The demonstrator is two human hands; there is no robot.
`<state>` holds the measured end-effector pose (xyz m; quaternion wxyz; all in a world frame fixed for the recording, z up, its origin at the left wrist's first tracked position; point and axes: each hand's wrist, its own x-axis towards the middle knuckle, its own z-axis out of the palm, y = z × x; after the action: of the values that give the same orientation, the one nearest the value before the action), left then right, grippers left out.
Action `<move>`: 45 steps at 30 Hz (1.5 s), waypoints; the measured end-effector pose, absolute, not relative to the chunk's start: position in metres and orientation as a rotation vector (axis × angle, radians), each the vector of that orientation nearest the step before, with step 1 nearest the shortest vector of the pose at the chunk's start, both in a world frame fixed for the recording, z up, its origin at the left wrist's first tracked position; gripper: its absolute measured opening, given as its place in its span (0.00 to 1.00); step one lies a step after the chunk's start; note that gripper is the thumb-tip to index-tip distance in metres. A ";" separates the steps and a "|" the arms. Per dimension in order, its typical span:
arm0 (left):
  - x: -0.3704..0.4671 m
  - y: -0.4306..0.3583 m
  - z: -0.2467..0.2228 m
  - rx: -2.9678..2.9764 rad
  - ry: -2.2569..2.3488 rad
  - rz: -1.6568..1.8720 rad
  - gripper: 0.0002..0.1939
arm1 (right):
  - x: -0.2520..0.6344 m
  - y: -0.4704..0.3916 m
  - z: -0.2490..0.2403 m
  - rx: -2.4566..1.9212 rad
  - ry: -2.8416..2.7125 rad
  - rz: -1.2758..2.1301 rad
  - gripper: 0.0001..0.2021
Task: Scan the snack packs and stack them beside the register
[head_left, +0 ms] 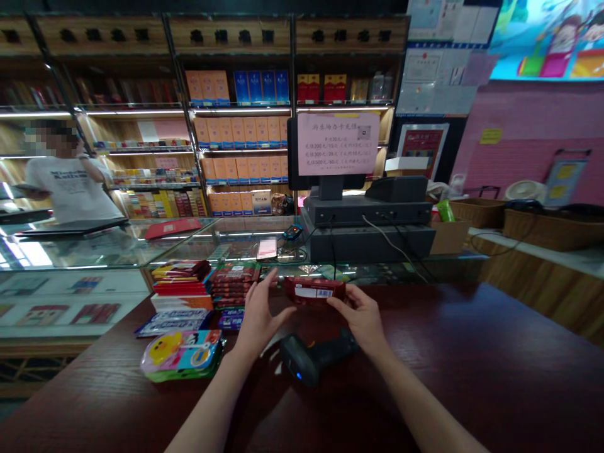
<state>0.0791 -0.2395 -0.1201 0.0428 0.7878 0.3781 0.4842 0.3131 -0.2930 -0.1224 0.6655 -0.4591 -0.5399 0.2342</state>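
Note:
A dark red snack packet (304,292) with a white barcode label hangs over the counter, pinched at its right end by my right hand (362,313). My left hand (260,318) is just left of the packet, thumb and fingers spread, holding nothing. Below and between my hands lies a black barcode scanner (302,362) with a small blue light. Close to the left hand's far side is a stack of dark red packets (233,286). Purple wrappers (230,319) lie in front of that stack, partly hidden by the left hand.
Left on the brown counter (453,371) are a stack of red and yellow packets (182,280), blue-white bars (174,322) and a colourful duck-patterned pack (182,353). A cash register (368,214) with a pink sign stands ahead on a glass case. A person (70,182) stands at far left.

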 end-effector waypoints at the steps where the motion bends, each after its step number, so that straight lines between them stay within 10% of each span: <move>1: 0.080 -0.239 -0.120 2.301 1.155 1.437 0.35 | 0.314 -0.294 -0.123 -1.070 -1.239 0.431 0.15; 15: 0.075 -0.241 -0.105 1.652 0.916 1.130 0.26 | 0.314 -0.308 -0.120 -0.995 -1.595 -0.251 0.14; 45: 0.239 -0.224 -0.087 2.312 0.733 0.486 0.24 | 0.496 -0.304 -0.149 -1.531 -1.488 0.300 0.39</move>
<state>0.2391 -0.2236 -0.0871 0.3278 0.8830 0.2799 0.1858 0.4964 -0.3040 -0.1489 0.4731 -0.6257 -0.6080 0.1226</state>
